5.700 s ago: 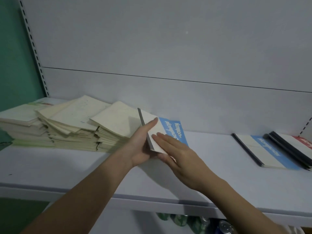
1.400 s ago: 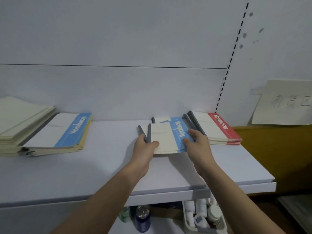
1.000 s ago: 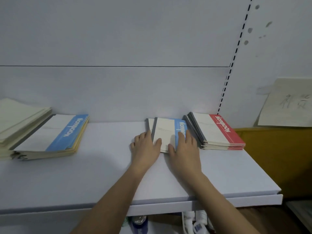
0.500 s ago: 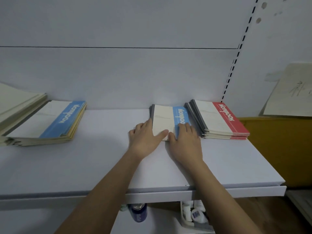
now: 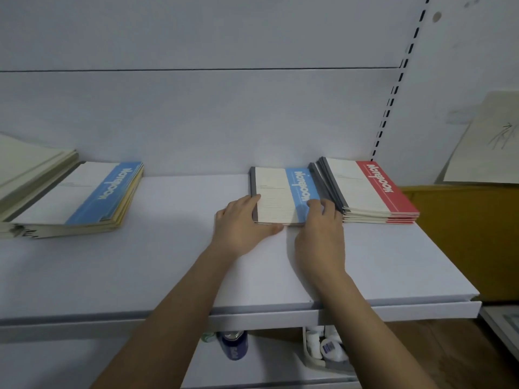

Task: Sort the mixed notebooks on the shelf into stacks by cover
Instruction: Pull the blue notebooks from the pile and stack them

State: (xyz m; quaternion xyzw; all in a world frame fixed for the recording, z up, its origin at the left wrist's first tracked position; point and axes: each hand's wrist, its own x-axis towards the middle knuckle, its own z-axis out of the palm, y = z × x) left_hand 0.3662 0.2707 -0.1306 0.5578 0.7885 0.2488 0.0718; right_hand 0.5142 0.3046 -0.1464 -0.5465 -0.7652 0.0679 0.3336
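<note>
1. Squaring the blue notebook stack [image 5: 283, 196] works best with flat pressure: left hand [image 5: 243, 230] against its spine-side corner, right hand [image 5: 320, 234] with fingers laid loosely on the blue band.
2. It lies on the shelf [image 5: 168, 265], touching the red stack [image 5: 370, 190]; long axis runs front to back, spine left.

Paper notebooks on a smooth, matt white shelf.

The shelf [image 5: 168, 262] and back panel [image 5: 196, 116] look like painted metal, matt and even, and the slotted upright [image 5: 393, 91] has the same finish. The blue-banded notebook [image 5: 283, 192] and the red-banded stack [image 5: 370, 189] have smooth card covers with a slight sheen and dark grey spine tape. The left stack [image 5: 81, 197] shows yellowed paper edges. A matt paper sheet [image 5: 488, 141] leans at the right, above a dull ochre surface [image 5: 463, 234].
</note>
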